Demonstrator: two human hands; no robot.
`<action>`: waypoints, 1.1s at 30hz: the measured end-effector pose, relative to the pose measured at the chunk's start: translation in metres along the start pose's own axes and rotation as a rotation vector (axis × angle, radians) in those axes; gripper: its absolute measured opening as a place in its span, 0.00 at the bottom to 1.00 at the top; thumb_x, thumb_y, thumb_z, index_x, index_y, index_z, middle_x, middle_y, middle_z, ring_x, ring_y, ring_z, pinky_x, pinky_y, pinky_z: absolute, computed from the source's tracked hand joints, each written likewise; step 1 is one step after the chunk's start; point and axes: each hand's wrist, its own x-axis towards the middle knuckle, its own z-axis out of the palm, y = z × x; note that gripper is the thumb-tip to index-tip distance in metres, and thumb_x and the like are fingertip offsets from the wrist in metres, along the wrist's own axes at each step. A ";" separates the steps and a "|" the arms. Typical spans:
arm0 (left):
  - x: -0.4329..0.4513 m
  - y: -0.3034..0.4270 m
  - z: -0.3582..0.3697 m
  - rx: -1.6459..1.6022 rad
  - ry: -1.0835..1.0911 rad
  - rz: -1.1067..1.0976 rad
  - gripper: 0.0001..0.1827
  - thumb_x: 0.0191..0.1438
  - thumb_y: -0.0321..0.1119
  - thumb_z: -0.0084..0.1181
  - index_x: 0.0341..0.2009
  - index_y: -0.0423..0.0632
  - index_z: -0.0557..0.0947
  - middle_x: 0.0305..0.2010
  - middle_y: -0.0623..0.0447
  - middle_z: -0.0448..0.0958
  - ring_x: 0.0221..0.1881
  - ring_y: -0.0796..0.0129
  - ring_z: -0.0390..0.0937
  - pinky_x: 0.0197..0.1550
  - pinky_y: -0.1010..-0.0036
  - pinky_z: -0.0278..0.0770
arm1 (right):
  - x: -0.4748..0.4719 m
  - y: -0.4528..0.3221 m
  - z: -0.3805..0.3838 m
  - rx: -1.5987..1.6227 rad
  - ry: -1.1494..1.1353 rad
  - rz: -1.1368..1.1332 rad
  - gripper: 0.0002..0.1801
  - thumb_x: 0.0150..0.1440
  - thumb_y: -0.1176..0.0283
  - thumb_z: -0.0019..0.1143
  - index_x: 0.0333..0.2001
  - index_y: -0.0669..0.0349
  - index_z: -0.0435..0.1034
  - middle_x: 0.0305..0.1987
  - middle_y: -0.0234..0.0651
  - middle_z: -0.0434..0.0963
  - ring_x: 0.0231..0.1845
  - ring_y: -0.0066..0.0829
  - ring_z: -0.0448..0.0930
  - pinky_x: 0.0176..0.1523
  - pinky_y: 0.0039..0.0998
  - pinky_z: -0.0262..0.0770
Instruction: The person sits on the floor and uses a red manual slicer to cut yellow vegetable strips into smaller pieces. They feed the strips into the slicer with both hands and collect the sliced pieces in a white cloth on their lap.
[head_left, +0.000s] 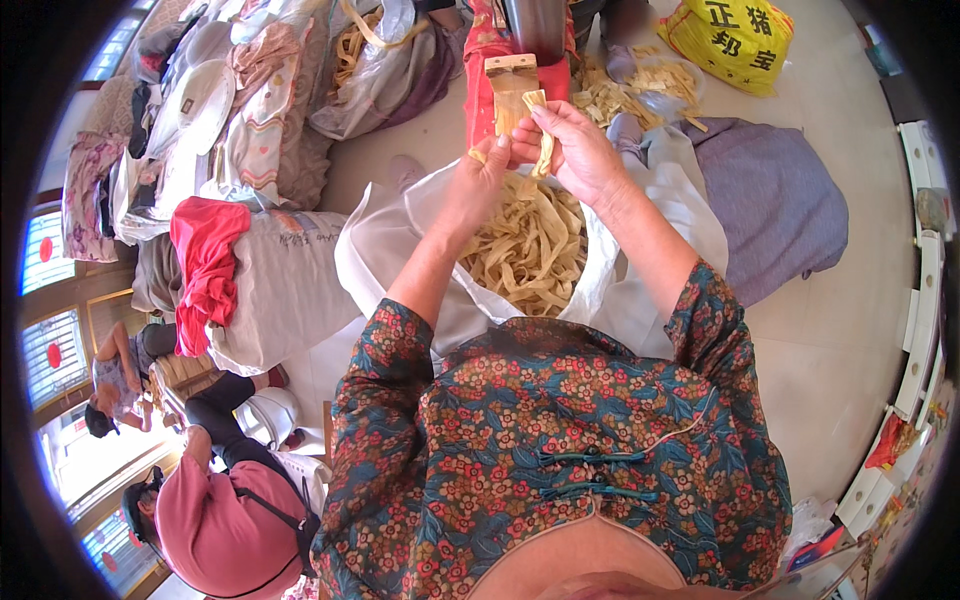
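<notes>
My right hand (574, 146) pinches a folded, straw-coloured strip (546, 146) between thumb and fingers, and the strip's bent end hangs below them. My left hand (478, 180), partly blurred, meets the right fingertips; a short yellowish end (477, 156) pokes out by its thumb. Just beyond both hands, a wooden board (514, 105) with a crosspiece (511, 64) rests on red cloth (480, 82). Below the hands, a white sack (592, 262) stands open in front of me, filled with loose, tangled strips (529, 255) of the same colour.
Pale flat pieces (622, 97) lie on the floor beyond my right hand, near a yellow bag (735, 45) bearing writing. A blue-grey cloth (772, 195) spreads to the right. On the left are a full white sack (292, 270), red cloth (210, 262) and a seated person (232, 517).
</notes>
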 end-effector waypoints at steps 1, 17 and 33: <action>-0.005 0.010 0.008 -0.113 -0.034 0.082 0.18 0.62 0.43 0.44 0.46 0.41 0.73 0.38 0.56 0.75 0.38 0.75 0.71 0.41 0.76 0.68 | 0.000 0.001 0.001 0.049 0.011 -0.021 0.06 0.61 0.72 0.46 0.40 0.62 0.67 0.33 0.35 0.75 0.37 0.28 0.79 0.45 0.30 0.79; 0.005 0.031 -0.009 0.076 0.036 0.006 0.12 0.56 0.38 0.53 0.36 0.42 0.80 0.26 0.59 0.73 0.27 0.77 0.67 0.32 0.79 0.67 | 0.006 -0.010 -0.013 -0.500 0.184 -0.199 0.06 0.53 0.75 0.60 0.32 0.62 0.69 0.30 0.29 0.76 0.28 0.16 0.77 0.32 0.18 0.76; 0.044 -0.018 -0.021 0.694 0.404 0.296 0.12 0.57 0.38 0.51 0.36 0.43 0.80 0.25 0.55 0.77 0.30 0.75 0.74 0.35 0.76 0.73 | 0.025 0.012 -0.033 -1.249 0.316 -0.650 0.09 0.46 0.77 0.60 0.25 0.62 0.65 0.20 0.35 0.72 0.21 0.25 0.71 0.28 0.27 0.69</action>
